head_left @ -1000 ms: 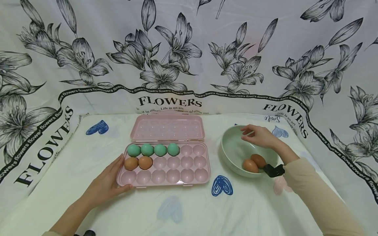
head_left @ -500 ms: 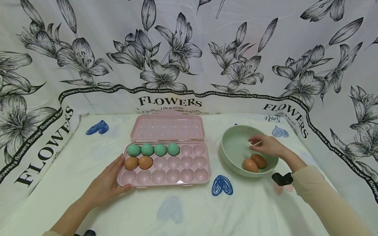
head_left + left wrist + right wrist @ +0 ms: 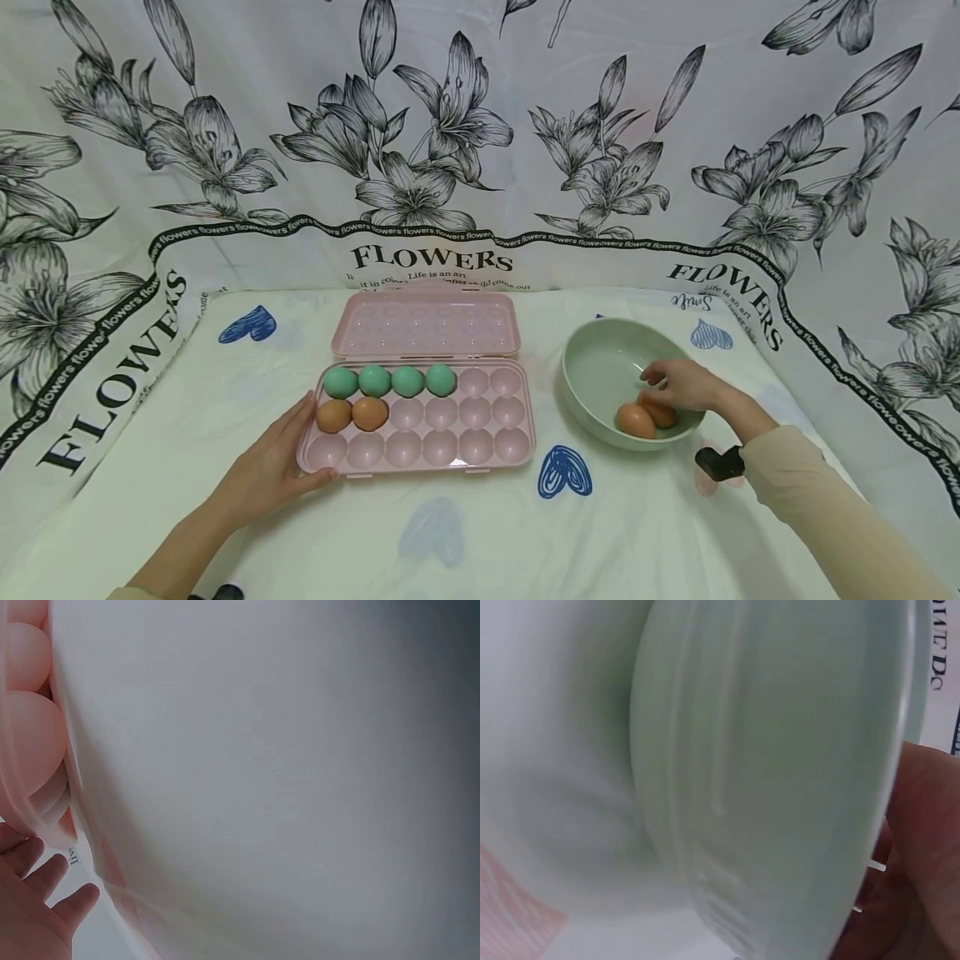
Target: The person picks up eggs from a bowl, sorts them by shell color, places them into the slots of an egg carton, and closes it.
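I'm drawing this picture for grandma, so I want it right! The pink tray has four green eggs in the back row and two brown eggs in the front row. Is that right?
Almost! The two brown eggs are in the middle row of the pink tray, not the front row, as the head view shows. The four green eggs are in the back row.

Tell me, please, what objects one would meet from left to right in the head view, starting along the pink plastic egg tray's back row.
Four smooth green eggs → two empty pink plastic cups → a pale green round bowl with two oval brown eggs in it.
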Demonstrator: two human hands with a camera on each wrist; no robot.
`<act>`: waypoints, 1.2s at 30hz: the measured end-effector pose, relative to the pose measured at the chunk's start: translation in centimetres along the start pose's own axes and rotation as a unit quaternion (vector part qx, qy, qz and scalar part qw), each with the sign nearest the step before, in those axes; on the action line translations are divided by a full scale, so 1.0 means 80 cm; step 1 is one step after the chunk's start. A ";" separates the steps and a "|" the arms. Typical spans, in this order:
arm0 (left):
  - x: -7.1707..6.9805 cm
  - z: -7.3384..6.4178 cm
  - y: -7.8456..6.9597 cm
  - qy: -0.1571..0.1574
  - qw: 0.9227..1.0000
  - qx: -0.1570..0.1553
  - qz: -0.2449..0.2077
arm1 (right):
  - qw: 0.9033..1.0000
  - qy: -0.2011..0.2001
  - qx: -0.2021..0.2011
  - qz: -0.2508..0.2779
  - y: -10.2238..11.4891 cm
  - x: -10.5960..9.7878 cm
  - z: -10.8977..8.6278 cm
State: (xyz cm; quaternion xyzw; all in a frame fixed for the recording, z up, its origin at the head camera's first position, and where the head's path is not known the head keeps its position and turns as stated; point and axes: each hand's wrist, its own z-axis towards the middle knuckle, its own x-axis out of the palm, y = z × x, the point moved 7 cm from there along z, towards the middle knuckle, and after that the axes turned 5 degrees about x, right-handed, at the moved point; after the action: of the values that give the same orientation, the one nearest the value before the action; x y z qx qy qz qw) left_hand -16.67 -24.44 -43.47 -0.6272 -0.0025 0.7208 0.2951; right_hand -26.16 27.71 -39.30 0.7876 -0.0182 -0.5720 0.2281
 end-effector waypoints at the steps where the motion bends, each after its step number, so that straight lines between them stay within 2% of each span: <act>1: 0.000 0.000 0.000 0.002 1.000 0.000 -0.002 | 1.000 0.004 0.005 -0.006 -0.001 0.001 0.000; 7: 0.002 0.001 0.002 0.008 1.000 -0.006 -0.003 | 0.999 0.035 0.015 -0.036 -0.003 0.009 0.000; 14: 0.001 0.002 0.002 0.009 1.000 -0.008 0.003 | 0.998 0.042 0.005 -0.041 0.001 0.010 -0.002; 23: 0.001 0.001 0.002 0.008 1.000 -0.009 0.004 | 0.999 0.027 -0.014 -0.010 0.005 0.011 -0.001; 30: 0.002 0.000 0.004 0.009 1.000 -0.011 0.003 | 0.998 0.023 0.011 0.053 0.000 0.005 0.001; 36: 0.004 0.000 0.005 0.017 1.000 -0.018 -0.002 | 0.997 0.003 0.014 0.074 0.006 -0.007 0.002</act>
State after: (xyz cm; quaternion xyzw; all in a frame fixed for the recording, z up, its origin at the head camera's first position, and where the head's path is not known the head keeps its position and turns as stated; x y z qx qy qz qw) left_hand -16.83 -24.61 -43.90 -0.6450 -0.0116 0.7091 0.2848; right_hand -26.42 27.40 -38.68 0.7893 -0.0837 -0.5505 0.2588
